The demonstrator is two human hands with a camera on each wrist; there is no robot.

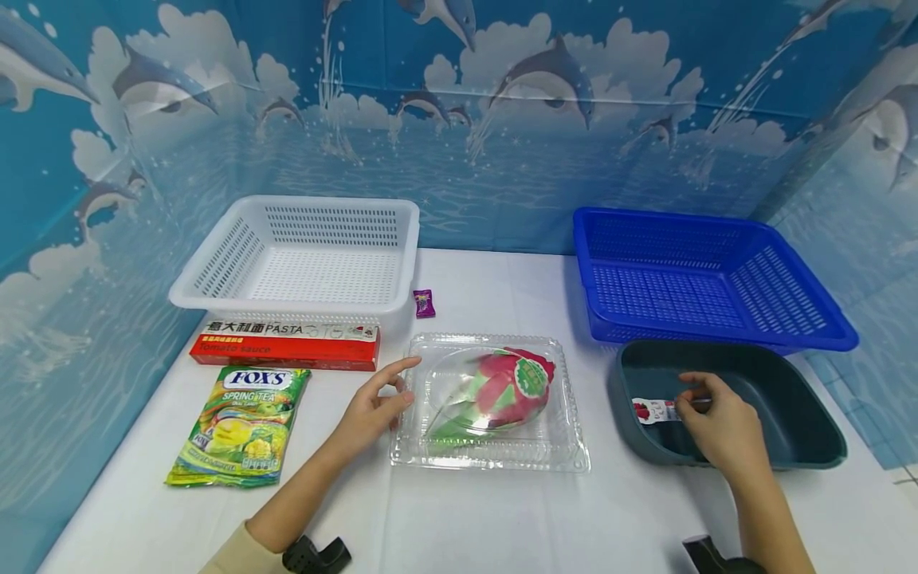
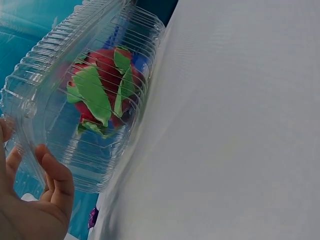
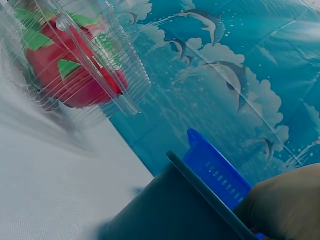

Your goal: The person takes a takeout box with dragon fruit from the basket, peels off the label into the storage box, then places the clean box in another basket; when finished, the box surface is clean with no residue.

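Observation:
A clear plastic clamshell box (image 1: 423, 446) lies closed on the table, with a pink and green dragon fruit (image 1: 512, 387) wearing a green sticker inside. At the box's left edge, my left hand (image 1: 369, 414) touches the rim with index finger and thumb; the left wrist view shows these fingers (image 2: 60, 175) against the clear plastic. My right hand (image 1: 727, 430) reaches into a dark green bin (image 1: 803, 414), thumb and index finger pinching the right end of a small white packet (image 1: 654, 410) with a red picture. The right wrist view hides the packet.
A white basket (image 1: 323, 275) stands at back left, a blue basket (image 1: 667, 295) behind the green bin. A red pasta box (image 1: 287, 349), a green FOX'S candy bag (image 1: 240, 426) and a small purple sweet (image 1: 424, 304) lie on the white cloth.

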